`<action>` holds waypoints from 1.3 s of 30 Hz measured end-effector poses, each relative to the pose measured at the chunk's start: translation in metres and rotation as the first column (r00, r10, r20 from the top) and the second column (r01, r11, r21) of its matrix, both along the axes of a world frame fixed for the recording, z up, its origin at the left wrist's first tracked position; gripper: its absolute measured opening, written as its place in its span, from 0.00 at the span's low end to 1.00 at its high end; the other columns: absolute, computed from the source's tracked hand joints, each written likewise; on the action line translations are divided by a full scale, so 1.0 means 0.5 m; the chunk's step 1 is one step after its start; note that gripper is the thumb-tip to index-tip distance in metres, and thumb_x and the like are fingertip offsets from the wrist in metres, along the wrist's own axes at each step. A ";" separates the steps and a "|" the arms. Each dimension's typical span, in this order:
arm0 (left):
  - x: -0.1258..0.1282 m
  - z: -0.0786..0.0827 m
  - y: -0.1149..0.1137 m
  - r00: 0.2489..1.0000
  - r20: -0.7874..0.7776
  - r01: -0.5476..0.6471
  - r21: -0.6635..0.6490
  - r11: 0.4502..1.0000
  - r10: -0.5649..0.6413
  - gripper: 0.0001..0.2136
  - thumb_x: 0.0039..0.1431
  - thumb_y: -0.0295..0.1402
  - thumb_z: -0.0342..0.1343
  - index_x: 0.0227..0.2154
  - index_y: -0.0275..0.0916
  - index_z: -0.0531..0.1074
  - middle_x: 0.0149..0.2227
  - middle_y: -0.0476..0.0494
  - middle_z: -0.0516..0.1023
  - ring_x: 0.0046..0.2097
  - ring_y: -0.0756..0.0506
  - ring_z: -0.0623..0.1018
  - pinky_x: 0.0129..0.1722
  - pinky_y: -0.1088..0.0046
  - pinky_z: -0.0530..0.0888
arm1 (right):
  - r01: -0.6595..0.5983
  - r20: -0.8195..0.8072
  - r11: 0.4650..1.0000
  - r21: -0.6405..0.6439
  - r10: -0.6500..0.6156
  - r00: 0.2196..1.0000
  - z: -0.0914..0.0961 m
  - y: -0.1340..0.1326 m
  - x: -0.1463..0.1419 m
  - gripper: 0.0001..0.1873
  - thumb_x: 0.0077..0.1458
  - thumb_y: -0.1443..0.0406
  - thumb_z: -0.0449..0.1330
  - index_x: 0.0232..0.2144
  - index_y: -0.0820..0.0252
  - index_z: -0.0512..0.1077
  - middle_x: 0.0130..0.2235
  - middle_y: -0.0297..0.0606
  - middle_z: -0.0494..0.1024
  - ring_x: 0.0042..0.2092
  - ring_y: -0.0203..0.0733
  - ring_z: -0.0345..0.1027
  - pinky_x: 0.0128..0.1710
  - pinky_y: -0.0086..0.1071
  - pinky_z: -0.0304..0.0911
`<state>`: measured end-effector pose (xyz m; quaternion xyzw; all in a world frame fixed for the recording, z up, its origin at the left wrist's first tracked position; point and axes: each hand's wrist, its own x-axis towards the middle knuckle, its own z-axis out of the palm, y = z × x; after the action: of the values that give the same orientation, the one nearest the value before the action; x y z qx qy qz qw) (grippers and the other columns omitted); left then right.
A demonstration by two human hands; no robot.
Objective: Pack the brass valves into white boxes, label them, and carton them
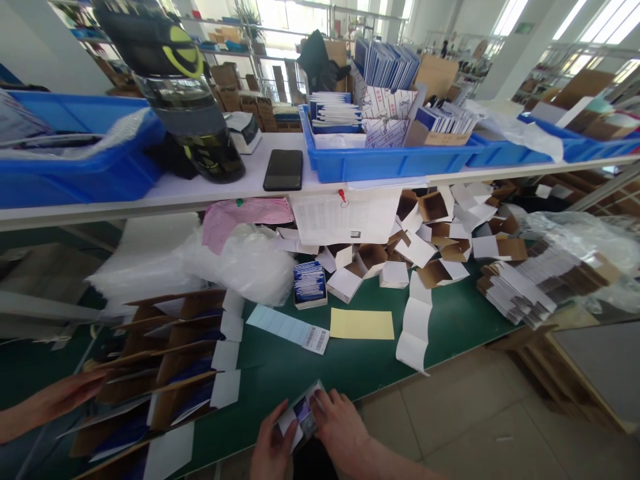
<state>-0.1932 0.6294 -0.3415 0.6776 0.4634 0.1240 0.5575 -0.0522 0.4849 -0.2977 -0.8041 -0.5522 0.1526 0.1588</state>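
Observation:
My left hand (pixel 271 445) and my right hand (pixel 341 427) meet at the near edge of the green table (pixel 300 367). Both are closed on a small white and blue box (pixel 301 415), fingers curled round its sides. The box is partly hidden by my fingers. A row of filled cardboard and white boxes (pixel 170 373) lies just left of my hands. A blue label strip with a barcode (pixel 290 328) and a yellow sheet (pixel 362 324) lie beyond the box.
Another person's hand (pixel 65 395) touches the box row at far left. Open empty cartons (pixel 425 247) pile up at the back; flat cartons (pixel 525 287) are stacked right. A shelf (pixel 210 190) carries blue bins (pixel 390 160), a phone (pixel 283 169) and a jug (pixel 190 100). Plastic bags (pixel 240 263) sit under it.

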 end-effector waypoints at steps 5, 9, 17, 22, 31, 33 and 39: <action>-0.011 0.005 0.021 0.990 -0.023 0.143 0.119 0.983 -0.141 0.27 0.55 0.51 0.63 0.52 0.39 0.77 0.50 0.37 0.82 0.45 0.36 0.84 0.45 0.56 0.82 | 0.046 0.007 0.997 -0.060 -0.046 0.999 0.006 -0.014 0.005 0.35 0.60 0.60 0.67 0.65 0.56 0.62 0.63 0.47 0.71 0.51 0.56 0.73 0.46 0.47 0.74; -0.009 0.008 0.006 0.981 -0.018 0.192 0.190 0.963 -0.192 0.19 0.61 0.46 0.59 0.51 0.42 0.78 0.52 0.38 0.80 0.50 0.39 0.82 0.47 0.62 0.81 | 0.023 -0.003 0.997 -0.076 -0.024 1.000 0.005 -0.022 0.010 0.34 0.60 0.61 0.68 0.65 0.55 0.63 0.64 0.46 0.71 0.51 0.55 0.73 0.49 0.46 0.73; -0.030 0.055 -0.011 0.935 -0.150 0.354 0.491 0.796 -0.322 0.22 0.65 0.31 0.56 0.62 0.51 0.72 0.59 0.41 0.76 0.57 0.38 0.74 0.60 0.49 0.73 | -0.013 0.021 0.998 -0.059 0.014 1.000 0.005 -0.029 0.000 0.25 0.61 0.66 0.65 0.60 0.58 0.70 0.61 0.49 0.73 0.48 0.55 0.74 0.47 0.46 0.72; -0.051 0.079 0.000 0.819 -0.226 0.557 0.530 0.640 -0.527 0.31 0.63 0.20 0.51 0.65 0.57 0.67 0.64 0.49 0.73 0.61 0.39 0.70 0.65 0.51 0.69 | -0.025 0.014 0.998 -0.064 0.026 1.000 -0.009 -0.040 -0.005 0.17 0.67 0.62 0.60 0.56 0.58 0.74 0.63 0.50 0.72 0.46 0.52 0.75 0.48 0.46 0.71; -0.054 0.077 -0.005 0.751 -0.289 0.642 0.529 0.555 -0.594 0.28 0.65 0.24 0.50 0.67 0.49 0.66 0.66 0.43 0.69 0.64 0.36 0.68 0.66 0.50 0.66 | -0.027 -0.124 1.000 -0.006 0.026 0.992 -0.036 -0.070 0.010 0.26 0.67 0.68 0.55 0.66 0.59 0.64 0.69 0.48 0.64 0.56 0.52 0.72 0.59 0.45 0.67; -0.053 0.080 -0.013 0.758 -0.293 0.635 0.534 0.558 -0.583 0.28 0.65 0.28 0.53 0.67 0.48 0.65 0.67 0.41 0.68 0.65 0.34 0.67 0.66 0.49 0.66 | -0.018 -0.174 1.000 0.019 0.021 0.985 -0.034 -0.073 0.016 0.29 0.66 0.70 0.55 0.68 0.57 0.62 0.70 0.46 0.65 0.60 0.51 0.70 0.61 0.44 0.65; -0.057 0.091 -0.020 0.764 -0.279 0.624 0.544 0.561 -0.581 0.34 0.61 0.45 0.61 0.69 0.46 0.62 0.69 0.36 0.65 0.67 0.30 0.65 0.67 0.46 0.64 | 0.059 -0.324 0.997 0.049 -0.040 0.945 -0.018 -0.076 0.030 0.28 0.61 0.69 0.59 0.63 0.51 0.68 0.70 0.39 0.65 0.65 0.47 0.67 0.63 0.40 0.66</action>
<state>-0.2219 0.6195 -0.2963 0.9395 0.1566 0.0450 0.3014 -0.0370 0.4471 -0.3068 -0.7769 -0.5027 0.2621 0.2740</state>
